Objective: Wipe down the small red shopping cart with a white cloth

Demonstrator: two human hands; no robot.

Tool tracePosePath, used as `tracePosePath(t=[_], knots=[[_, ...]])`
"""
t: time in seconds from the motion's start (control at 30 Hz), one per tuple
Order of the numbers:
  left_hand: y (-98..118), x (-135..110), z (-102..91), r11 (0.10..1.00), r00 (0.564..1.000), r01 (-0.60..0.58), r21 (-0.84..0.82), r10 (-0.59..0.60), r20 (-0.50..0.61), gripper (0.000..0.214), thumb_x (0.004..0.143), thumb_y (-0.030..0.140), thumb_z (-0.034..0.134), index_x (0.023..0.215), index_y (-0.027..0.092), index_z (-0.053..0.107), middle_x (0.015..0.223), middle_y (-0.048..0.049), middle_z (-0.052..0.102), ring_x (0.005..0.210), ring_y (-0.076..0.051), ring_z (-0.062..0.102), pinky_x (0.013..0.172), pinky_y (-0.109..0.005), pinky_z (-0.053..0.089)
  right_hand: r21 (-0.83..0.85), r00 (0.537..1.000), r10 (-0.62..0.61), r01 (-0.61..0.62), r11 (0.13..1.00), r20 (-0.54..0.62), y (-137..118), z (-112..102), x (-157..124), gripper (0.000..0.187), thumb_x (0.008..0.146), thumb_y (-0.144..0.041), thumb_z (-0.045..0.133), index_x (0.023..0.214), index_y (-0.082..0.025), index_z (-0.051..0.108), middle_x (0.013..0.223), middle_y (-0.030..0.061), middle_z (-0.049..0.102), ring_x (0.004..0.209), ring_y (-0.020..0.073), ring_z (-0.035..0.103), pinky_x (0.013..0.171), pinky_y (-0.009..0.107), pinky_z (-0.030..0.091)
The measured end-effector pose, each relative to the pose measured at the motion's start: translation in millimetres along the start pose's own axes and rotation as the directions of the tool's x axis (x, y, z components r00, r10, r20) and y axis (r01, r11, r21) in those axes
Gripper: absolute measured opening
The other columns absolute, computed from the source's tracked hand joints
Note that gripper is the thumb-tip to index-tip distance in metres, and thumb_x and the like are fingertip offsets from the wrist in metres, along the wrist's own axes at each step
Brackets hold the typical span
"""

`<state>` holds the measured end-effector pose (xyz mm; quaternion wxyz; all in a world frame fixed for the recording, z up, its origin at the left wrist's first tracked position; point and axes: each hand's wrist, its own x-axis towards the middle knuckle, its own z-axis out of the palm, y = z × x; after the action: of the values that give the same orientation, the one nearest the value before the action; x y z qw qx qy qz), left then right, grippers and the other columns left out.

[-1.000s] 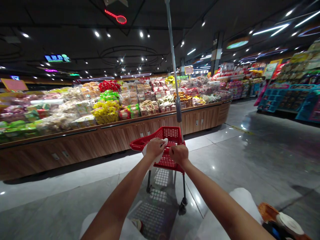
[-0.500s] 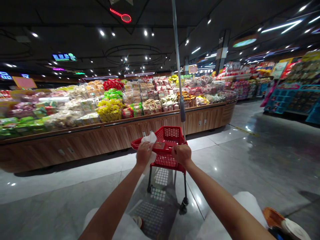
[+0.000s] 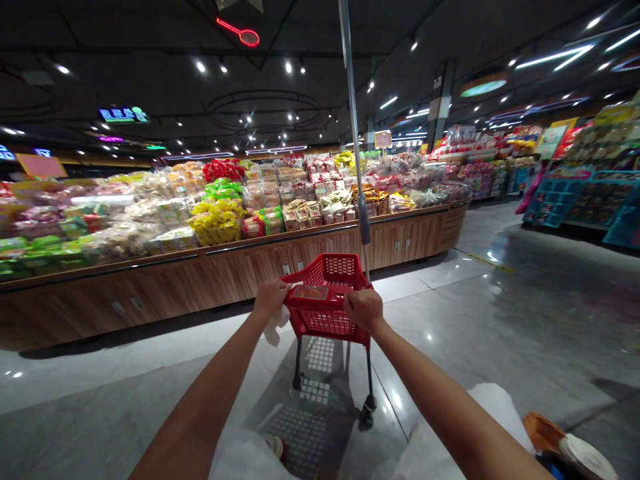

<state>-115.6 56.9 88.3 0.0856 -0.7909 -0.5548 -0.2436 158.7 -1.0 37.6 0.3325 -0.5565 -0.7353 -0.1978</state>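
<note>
A red shopping cart (image 3: pixel 330 323) stands in front of me, its handlebar (image 3: pixel 313 297) turned toward me. My left hand (image 3: pixel 271 298) is closed around a white cloth (image 3: pixel 276 327) at the bar's left end; the cloth hangs below my fingers and part of it is hidden by them. It looks like a thin cloth or paper wipe. On the bar's right end, my right hand (image 3: pixel 364 309) is wrapped in a fist. A small label panel (image 3: pixel 311 292) shows on the bar between both hands. The basket's visible inside holds nothing I can make out.
A metal pole (image 3: pixel 354 107) rises by the cart's right side. Beyond it runs a long wood-panelled display counter (image 3: pixel 240 267) heaped with packaged food. Blue racks (image 3: pixel 560 200) stand at the right. Shiny grey floor tiles (image 3: pixel 475 320) lie around the cart.
My left hand has slid left along the handlebar with the white cloth, uncovering the label panel and the bar's middle. My right hand keeps its grip on the bar.
</note>
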Motion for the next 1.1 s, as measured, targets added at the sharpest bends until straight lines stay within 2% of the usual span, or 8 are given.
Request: tracePosePath(t=[0.1, 0.23, 0.33, 0.47, 0.57, 0.77, 0.9, 1.1], knots=[[-19.2, -23.7, -1.6, 0.995, 0.993, -0.102, -0.009, 0.102, -0.053, 0.028, 0.092, 0.029, 0.046, 0.092, 0.02, 0.072, 0.097, -0.0058, 0.072, 0.097, -0.021, 0.064, 0.091, -0.035, 0.048, 0.036, 0.998, -0.059, 0.06, 0.998, -0.022, 6.5, 0.3, -1.4, 0.033, 0.085, -0.027, 0.047, 0.058, -0.019, 0.064, 0.061, 0.0042, 0.068, 0.055, 0.0134, 0.053, 0.059, 0.028, 0.024], [-3.6, -44.1, 4.7, 0.979, 0.967, -0.194, -0.058, 0.181, -0.178, 0.027, 0.093, 0.03, 0.047, 0.093, 0.02, 0.072, 0.097, -0.0075, 0.071, 0.098, -0.021, 0.063, 0.093, -0.037, 0.048, 0.071, 0.993, -0.113, 0.116, 0.991, -0.035, 35.5, -1.4, -4.1, 0.036, 0.087, -0.029, 0.044, 0.059, -0.019, 0.064, 0.062, 0.0038, 0.067, 0.058, 0.0144, 0.054, 0.061, 0.029, 0.026], [7.0, -48.1, 4.2, 0.949, 0.959, -0.267, -0.166, 0.245, -0.142, 0.025, 0.091, 0.035, 0.051, 0.093, 0.022, 0.072, 0.097, -0.0062, 0.072, 0.095, -0.019, 0.064, 0.091, -0.034, 0.049, 0.124, 0.984, -0.18, 0.178, 0.976, 0.005, 71.0, -6.9, -3.2, 0.037, 0.09, -0.028, 0.04, 0.069, -0.019, 0.069, 0.069, 0.005, 0.07, 0.064, 0.0157, 0.057, 0.066, 0.029, 0.029], [-1.5, -42.3, -1.4, 0.905, 0.986, -0.167, -0.391, 0.161, -0.048, 0.031, 0.088, 0.044, 0.052, 0.089, 0.022, 0.074, 0.095, -0.0044, 0.074, 0.091, -0.02, 0.067, 0.085, -0.032, 0.051, 0.191, 0.954, -0.287, 0.266, 0.945, 0.086, 118.5, -16.9, 2.4, 0.037, 0.093, -0.026, 0.037, 0.08, -0.018, 0.07, 0.083, 0.0064, 0.071, 0.082, 0.0184, 0.059, 0.077, 0.031, 0.034], [-4.5, -37.3, 3.8, 0.861, 0.995, -0.086, -0.502, 0.097, -0.003, 0.032, 0.084, 0.047, 0.056, 0.088, 0.021, 0.075, 0.099, -0.0043, 0.074, 0.093, -0.021, 0.067, 0.087, -0.033, 0.051, 0.177, 0.971, -0.229, 0.212, 0.961, 0.076, 131.0, -23.0, 6.9, 0.032, 0.09, -0.024, 0.041, 0.076, -0.019, 0.069, 0.092, 0.0064, 0.07, 0.09, 0.0201, 0.058, 0.084, 0.034, 0.035], [43.9, -47.8, 29.5, 0.817, 0.987, -0.15, -0.556, 0.091, -0.133, 0.03, 0.09, 0.039, 0.05, 0.087, 0.022, 0.074, 0.098, -0.0051, 0.073, 0.095, -0.02, 0.065, 0.089, -0.035, 0.051, 0.312, 0.989, -0.089, 0.122, 0.942, -0.119, 48.4, -35.7, 5.0, 0.023, 0.087, -0.023, 0.046, 0.09, -0.019, 0.068, 0.107, 0.0091, 0.066, 0.098, 0.0213, 0.057, 0.087, 0.034, 0.04], [83.2, -61.8, 35.3, 0.811, 0.965, -0.255, -0.526, 0.184, -0.185, 0.032, 0.094, 0.037, 0.044, 0.092, 0.021, 0.072, 0.1, -0.0057, 0.072, 0.097, -0.019, 0.064, 0.091, -0.035, 0.05, 0.327, 0.983, -0.179, 0.179, 0.928, -0.03, -10.8, -37.0, -9.0, 0.022, 0.085, -0.026, 0.049, 0.073, -0.02, 0.066, 0.076, 0.0041, 0.068, 0.075, 0.0172, 0.058, 0.082, 0.031, 0.039], [86.1, -54.1, 58.6, 0.786, 0.957, -0.289, -0.546, 0.217, -0.193, 0.029, 0.093, 0.037, 0.047, 0.094, 0.021, 0.072, 0.102, -0.0074, 0.071, 0.099, -0.02, 0.064, 0.09, -0.036, 0.051, 0.271, 0.966, -0.258, 0.257, 0.928, -0.034, 10.0, -37.5, -32.4, 0.034, 0.084, -0.028, 0.043, 0.055, -0.019, 0.058, 0.059, 0.0028, 0.063, 0.056, 0.0137, 0.051, 0.071, 0.031, 0.034]])
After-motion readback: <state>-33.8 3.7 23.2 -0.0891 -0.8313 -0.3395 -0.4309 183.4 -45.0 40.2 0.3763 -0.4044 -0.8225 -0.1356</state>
